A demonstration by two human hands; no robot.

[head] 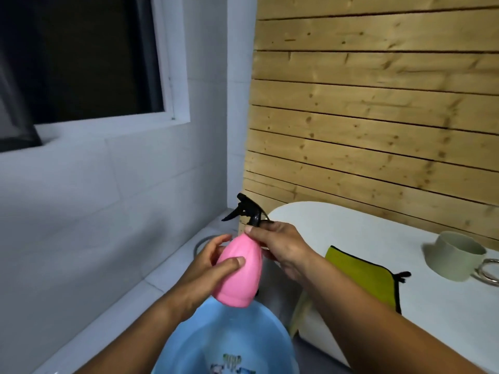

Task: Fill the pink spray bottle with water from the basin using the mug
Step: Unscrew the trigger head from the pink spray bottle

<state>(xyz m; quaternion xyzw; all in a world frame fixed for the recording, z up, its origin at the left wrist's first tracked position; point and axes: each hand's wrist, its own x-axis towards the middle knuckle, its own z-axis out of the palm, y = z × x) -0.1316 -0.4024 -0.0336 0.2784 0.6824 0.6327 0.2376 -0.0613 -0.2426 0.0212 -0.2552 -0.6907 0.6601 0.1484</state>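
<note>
step: i am unscrewing the black sprayer head [247, 210] | pink spray bottle [239, 271] is hanging over the basin [224, 344], left hand [213, 261] fingers wrapping its body, right hand [280, 245] fingers pinching the collar | mug [453, 255] is waiting on the counter [378, 238] at 3 o'clock | risk: wet plastic slipping, bottle dropping into the water

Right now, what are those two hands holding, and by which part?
Both hold the pink plastic spray bottle: the left hand wraps its rounded body, the right hand grips the neck just under the black trigger head.
</note>
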